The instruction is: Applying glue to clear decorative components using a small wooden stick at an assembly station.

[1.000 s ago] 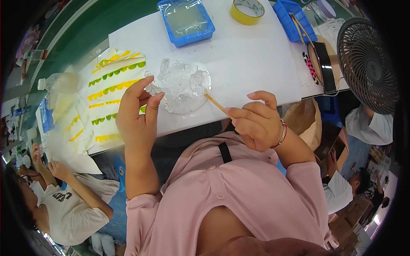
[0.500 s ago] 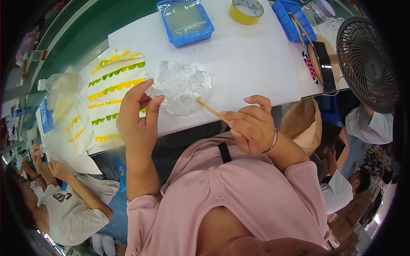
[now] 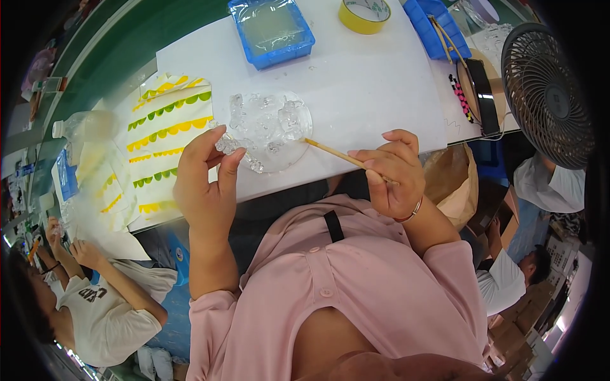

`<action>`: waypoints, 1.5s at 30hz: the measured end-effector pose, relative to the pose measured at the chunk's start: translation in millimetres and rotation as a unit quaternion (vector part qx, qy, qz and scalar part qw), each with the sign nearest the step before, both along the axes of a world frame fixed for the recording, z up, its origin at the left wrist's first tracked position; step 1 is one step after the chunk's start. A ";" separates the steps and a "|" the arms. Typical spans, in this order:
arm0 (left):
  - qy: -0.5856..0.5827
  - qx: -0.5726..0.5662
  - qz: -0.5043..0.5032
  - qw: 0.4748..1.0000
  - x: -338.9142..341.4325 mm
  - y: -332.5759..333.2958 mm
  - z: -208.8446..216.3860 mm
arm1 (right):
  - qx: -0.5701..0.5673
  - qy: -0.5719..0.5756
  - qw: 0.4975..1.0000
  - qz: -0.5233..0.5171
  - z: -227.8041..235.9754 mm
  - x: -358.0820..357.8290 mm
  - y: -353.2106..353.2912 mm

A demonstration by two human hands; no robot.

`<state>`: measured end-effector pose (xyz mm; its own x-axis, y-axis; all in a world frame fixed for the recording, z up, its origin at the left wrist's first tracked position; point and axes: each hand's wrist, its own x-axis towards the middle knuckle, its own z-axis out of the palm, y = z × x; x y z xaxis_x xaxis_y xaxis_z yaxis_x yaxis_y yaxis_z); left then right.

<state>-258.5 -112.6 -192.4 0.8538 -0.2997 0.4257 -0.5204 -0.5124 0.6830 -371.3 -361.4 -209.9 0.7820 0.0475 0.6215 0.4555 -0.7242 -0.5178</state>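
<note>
Taking the clear round plate (image 3: 291,157) on the white sheet (image 3: 381,89) as your clock's centre, a co-worker (image 3: 108,317) is between seven and eight, a clear bottle (image 3: 89,130) and a yellow-and-green patterned sheet (image 3: 166,125) at nine, a blue tray (image 3: 279,60) at twelve, a yellow tape roll (image 3: 362,24) at one, a blue bin (image 3: 432,38) at two, a dark fan (image 3: 553,105) at three. At eight, your left hand (image 3: 206,178) reaches upward, thumb and forefinger nearly together on a clear knobbly piece (image 3: 226,146). Near four, your right hand (image 3: 395,178) pinches a wooden stick (image 3: 337,153), fingers half curled, its tip toward ten by the plate's edge.
</note>
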 end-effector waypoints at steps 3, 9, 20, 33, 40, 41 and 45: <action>-0.003 0.003 0.000 1.000 0.0 0.6 3.1 | -0.021 0.014 0.999 0.029 6.7 0.3 2.9; -0.014 0.013 0.000 1.000 -2.0 -1.6 2.3 | -0.037 0.016 0.998 0.044 9.4 5.8 5.6; -0.048 0.017 -0.014 0.999 -1.2 -0.9 -4.7 | -0.056 -0.006 0.998 0.010 14.9 9.3 0.0; -0.058 0.015 -0.039 0.997 3.5 1.7 -3.9 | -0.080 0.019 0.996 0.027 18.9 7.6 8.3; -0.021 -0.038 -0.074 0.996 9.3 0.7 -2.4 | -0.077 0.029 0.994 0.064 21.1 6.5 7.7; -0.021 -0.038 -0.073 0.996 9.4 0.7 -1.1 | -0.078 0.029 0.994 0.065 20.9 8.1 6.1; -0.030 -0.020 -0.079 0.996 11.1 1.6 2.4 | -0.068 0.017 0.997 0.004 27.3 11.8 -1.4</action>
<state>-247.3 -111.0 -190.0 0.7697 -0.4105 0.4890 -0.6333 -0.3939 0.6662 -359.5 -362.8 -182.6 0.8018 0.1372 0.5816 0.4460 -0.7851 -0.4297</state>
